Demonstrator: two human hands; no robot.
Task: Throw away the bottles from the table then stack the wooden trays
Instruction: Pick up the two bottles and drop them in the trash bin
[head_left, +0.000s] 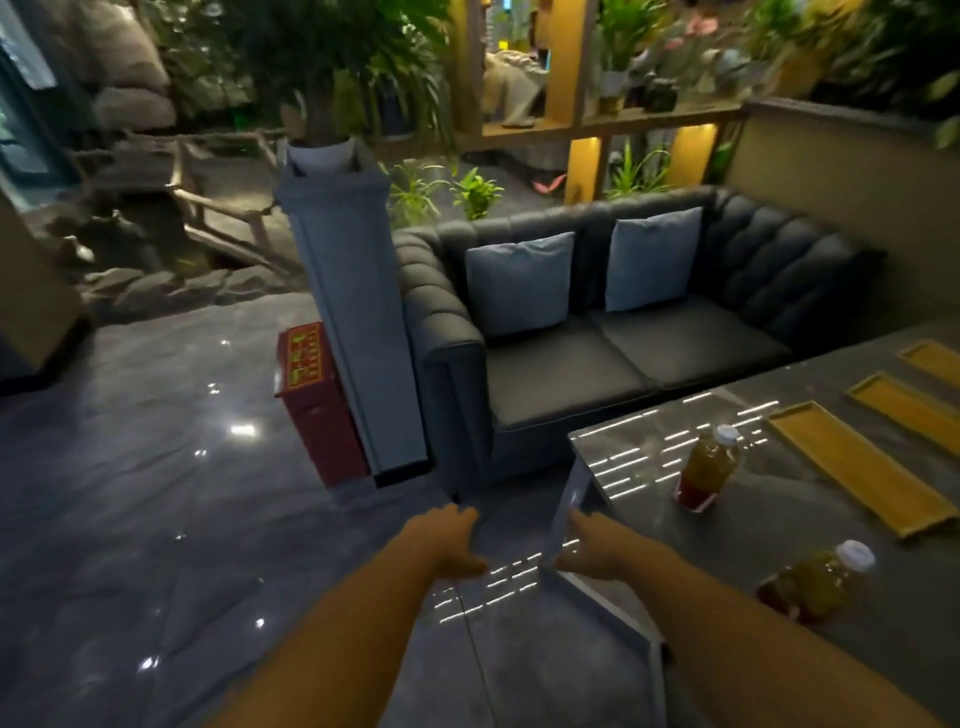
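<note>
Two bottles with white caps hold yellow-green liquid with a red layer at the bottom. One bottle (707, 468) stands near the table's left end; the other bottle (815, 581) stands closer to me, at the right. Three yellow wooden trays lie side by side on the grey marble table (769, 525): the near tray (857, 470), the middle tray (906, 408) and the far tray (935, 361). My left hand (451, 540) hangs over the floor with fingers loosely curled, holding nothing. My right hand (592, 543) is at the table's left corner, empty, fingers apart.
A dark sofa (597, 358) with two blue cushions stands behind the table. A tall grey planter column (353, 312) and a red box (314, 400) stand to its left on the glossy grey floor (156, 519). Plants and rocks fill the background.
</note>
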